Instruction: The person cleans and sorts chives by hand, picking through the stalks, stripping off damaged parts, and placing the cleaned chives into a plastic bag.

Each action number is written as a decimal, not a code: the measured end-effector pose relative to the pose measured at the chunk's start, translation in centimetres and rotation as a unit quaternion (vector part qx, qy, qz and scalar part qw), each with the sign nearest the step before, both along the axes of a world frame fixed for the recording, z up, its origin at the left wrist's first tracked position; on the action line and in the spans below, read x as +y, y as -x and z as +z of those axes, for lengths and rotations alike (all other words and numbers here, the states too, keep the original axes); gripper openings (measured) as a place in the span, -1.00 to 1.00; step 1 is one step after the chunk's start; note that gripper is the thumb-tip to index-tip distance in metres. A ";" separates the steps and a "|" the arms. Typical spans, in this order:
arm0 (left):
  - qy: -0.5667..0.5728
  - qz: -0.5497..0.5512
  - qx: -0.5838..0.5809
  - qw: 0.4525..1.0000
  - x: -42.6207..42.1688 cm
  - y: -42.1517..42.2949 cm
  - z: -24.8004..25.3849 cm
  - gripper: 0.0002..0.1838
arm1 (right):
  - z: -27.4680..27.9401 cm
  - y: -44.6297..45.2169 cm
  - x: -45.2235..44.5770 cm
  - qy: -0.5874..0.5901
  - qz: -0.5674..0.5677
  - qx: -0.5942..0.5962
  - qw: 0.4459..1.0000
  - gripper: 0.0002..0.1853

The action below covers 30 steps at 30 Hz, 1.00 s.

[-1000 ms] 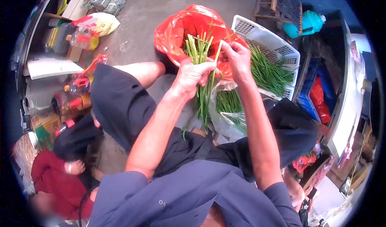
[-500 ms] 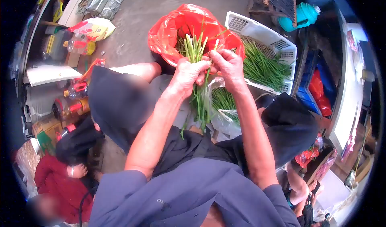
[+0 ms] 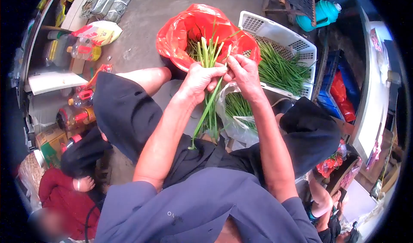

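My left hand (image 3: 198,80) is closed around a bunch of garlic chives (image 3: 209,53), pale cut ends up and green leaves (image 3: 209,109) hanging toward my lap. My right hand (image 3: 244,74) is beside it, thumb and fingers pinching a chive stem near its pale end. Just beyond both hands a red plastic bag (image 3: 170,38) gapes, with greenery inside. To the right stands a white slotted crate (image 3: 310,49) holding many loose chives (image 3: 279,69). Under my right forearm, a clear plastic bag (image 3: 245,134) contains more chives (image 3: 236,105).
Bottles (image 3: 84,51) and a carton (image 3: 50,142) line the left side. A person in a dark red top (image 3: 60,195) sits at lower left; another person's arm (image 3: 320,200) shows at lower right. A turquoise jug (image 3: 322,16) and blue crate (image 3: 333,90) stand on the right.
The hanging leaves have swung slightly left, with one long leaf now slanting across them. My right hand has shifted a little and still pinches by the bunch. My left hand keeps its hold.
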<state>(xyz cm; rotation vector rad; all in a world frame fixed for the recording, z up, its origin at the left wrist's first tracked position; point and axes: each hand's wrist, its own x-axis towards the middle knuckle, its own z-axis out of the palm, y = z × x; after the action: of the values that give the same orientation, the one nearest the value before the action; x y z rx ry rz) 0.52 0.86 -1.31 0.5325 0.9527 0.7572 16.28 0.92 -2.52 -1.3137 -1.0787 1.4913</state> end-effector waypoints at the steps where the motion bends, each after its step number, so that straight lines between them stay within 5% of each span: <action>1: 0.000 0.000 0.001 1.000 0.0 0.0 0.0 -0.88 | -0.1 -0.1 0.0 -0.006 0.002 0.004 1.000 -0.76; 30: -0.018 -0.001 0.108 0.994 0.0 -0.4 0.6 -0.87 | -1.6 0.1 -0.3 -0.127 -0.055 -0.205 0.969 -0.78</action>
<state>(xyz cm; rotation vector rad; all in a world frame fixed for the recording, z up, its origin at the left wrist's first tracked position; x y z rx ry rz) 0.91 0.84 -0.69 0.6565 1.1412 0.7263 16.15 0.58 -4.12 -1.5039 -1.3816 0.9806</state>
